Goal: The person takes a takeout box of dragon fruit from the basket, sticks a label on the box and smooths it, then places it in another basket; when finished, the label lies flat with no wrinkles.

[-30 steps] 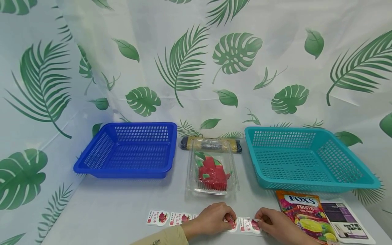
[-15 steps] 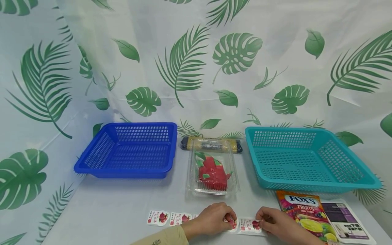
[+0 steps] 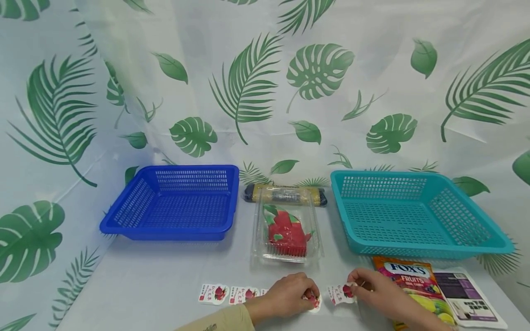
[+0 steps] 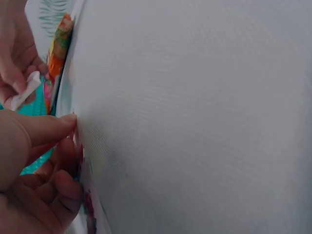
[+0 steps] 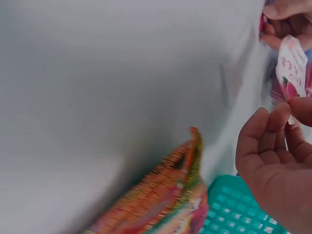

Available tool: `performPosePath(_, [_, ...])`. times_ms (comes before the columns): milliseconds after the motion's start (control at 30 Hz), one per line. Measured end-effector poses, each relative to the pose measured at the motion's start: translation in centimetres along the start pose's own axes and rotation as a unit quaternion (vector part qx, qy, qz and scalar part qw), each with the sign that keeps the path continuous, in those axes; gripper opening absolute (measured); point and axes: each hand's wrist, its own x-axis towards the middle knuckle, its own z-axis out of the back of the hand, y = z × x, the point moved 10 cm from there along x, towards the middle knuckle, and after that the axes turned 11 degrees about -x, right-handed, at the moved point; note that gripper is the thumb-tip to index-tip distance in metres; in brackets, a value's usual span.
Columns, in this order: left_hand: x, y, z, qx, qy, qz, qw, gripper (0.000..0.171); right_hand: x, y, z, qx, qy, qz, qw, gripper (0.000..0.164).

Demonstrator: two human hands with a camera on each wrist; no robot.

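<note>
My right hand pinches a white dragon fruit label sticker by its right end, between thumb and fingertips. The label is curled and lifted off its clear backing; it shows pink lettering and a red fruit, and hangs from the fingertips in the right wrist view. My left hand holds down the sticker strip on the white table, thumb and fingertips set on one label and covering part of it. In the left wrist view the left thumb lies along the strip, fingers bent beneath.
A clear clamshell box with a red dragon fruit stands behind the hands, before a black-and-gold packet. A blue basket is left, a teal basket right. A candy bag and purple-white package lie right.
My right hand has moved slightly up, and the end label, flat on the strip before, is now peeled up and curled in its fingers. The left hand has stayed in place.
</note>
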Motion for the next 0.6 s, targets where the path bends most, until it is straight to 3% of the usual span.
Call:
performPosePath(200, [-0.5,-1.6,0.0,0.094,-0.008,-0.050,0.9943,0.012,-0.1,1.9,2.0,-0.005,-0.019,0.028,0.999,0.023])
performPosePath(333, [-1.2,-3.5,1.9,0.092,-0.049,-0.095,0.9900,0.011,-0.1,3.3,3.3,-0.006,-0.024,0.059,0.998,0.024])
performPosePath(467, [-1.4,-5.4,5.3,-0.004,-0.109,-0.134,0.9850,0.011,-0.2,4.7,4.6,-0.020,-0.025,0.087,0.996,0.023])
performPosePath(600, [-0.8,-6.2,8.0,-0.137,-0.120,-0.144,0.9726,0.014,0.0,6.2,5.3,-0.018,-0.006,0.098,0.995,0.023])
